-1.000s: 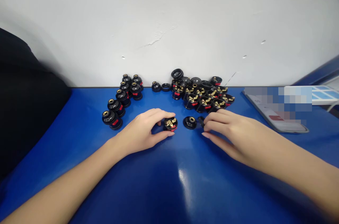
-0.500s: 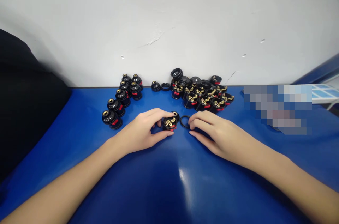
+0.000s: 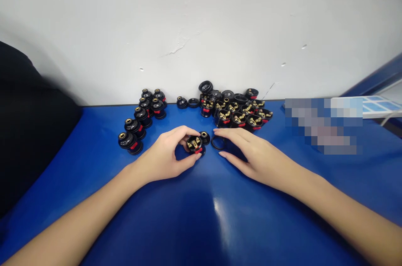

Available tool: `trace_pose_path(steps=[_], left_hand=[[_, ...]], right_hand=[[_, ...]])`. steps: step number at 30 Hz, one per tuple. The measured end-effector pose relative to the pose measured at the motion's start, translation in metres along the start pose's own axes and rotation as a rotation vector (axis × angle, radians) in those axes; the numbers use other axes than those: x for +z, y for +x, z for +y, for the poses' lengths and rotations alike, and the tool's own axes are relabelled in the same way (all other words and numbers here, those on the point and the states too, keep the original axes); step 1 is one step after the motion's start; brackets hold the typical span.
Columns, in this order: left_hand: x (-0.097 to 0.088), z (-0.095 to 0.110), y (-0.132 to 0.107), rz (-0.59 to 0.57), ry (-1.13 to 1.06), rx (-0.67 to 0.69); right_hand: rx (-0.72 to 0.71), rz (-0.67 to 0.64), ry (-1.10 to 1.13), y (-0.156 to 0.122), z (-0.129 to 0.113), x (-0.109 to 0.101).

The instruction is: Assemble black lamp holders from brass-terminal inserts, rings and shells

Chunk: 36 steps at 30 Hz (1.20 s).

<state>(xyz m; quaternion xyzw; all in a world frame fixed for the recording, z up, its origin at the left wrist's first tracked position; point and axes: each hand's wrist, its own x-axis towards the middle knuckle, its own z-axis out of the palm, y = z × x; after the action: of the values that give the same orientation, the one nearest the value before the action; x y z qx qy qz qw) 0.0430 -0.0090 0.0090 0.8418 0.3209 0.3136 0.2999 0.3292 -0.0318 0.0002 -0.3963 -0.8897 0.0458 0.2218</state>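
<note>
My left hand (image 3: 171, 155) grips a black lamp holder body (image 3: 194, 144) by its sides, between thumb and fingers. Its open top faces up, showing brass contacts, and a red switch sits on its near side. Just behind and to the right of it lies a black domed cap (image 3: 204, 137) with a brass threaded hole. My right hand (image 3: 248, 151) is open, its thumb and fingers apart around a thin black ring (image 3: 217, 143) flat on the table. Whether the fingertips touch the ring I cannot tell.
Capped lamp holders (image 3: 133, 127) stand in rows at left. Several open lamp holder bodies (image 3: 239, 119) cluster at back right, with caps and rings behind. Another cap (image 3: 181, 102) and ring (image 3: 193, 102) lie near the white wall (image 3: 176, 27). The blue table (image 3: 176, 224) extends toward me.
My left index fingertip has come off the cap and onto the lamp holder body, which has shifted slightly left. My right fingers have spread wider around the ring.
</note>
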Motion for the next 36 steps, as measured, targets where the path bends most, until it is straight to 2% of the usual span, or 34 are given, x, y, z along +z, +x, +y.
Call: trace_pose_path(steps=[5, 9, 13, 17, 22, 28, 36], left_hand=[[0.002, 0.002, 0.0, 0.028, -0.057, 0.036], [0.008, 0.002, -0.002, 0.027, -0.284, -0.056], [0.016, 0.002, -0.002, 0.055, -0.471, -0.16], [0.019, 0.007, 0.0, 0.119, -0.54, -0.223], [0.017, 0.011, 0.002, 0.164, -0.525, -0.227], [0.017, 0.01, 0.003, 0.161, -0.535, -0.262], [0.02, 0.014, 0.002, 0.15, -0.519, -0.3]], right_hand=[[0.004, 0.04, 0.117, 0.003, -0.003, -0.001], [0.072, 0.11, 0.313, 0.004, -0.007, -0.003], [0.21, 0.227, 0.647, 0.004, -0.011, -0.003], [0.259, 0.235, 0.838, 0.005, -0.015, -0.002], [0.244, 0.193, 0.859, 0.005, -0.018, 0.002], [0.171, 0.227, 0.695, 0.006, -0.015, 0.001], [0.141, 0.213, 0.902, 0.005, -0.017, 0.008]])
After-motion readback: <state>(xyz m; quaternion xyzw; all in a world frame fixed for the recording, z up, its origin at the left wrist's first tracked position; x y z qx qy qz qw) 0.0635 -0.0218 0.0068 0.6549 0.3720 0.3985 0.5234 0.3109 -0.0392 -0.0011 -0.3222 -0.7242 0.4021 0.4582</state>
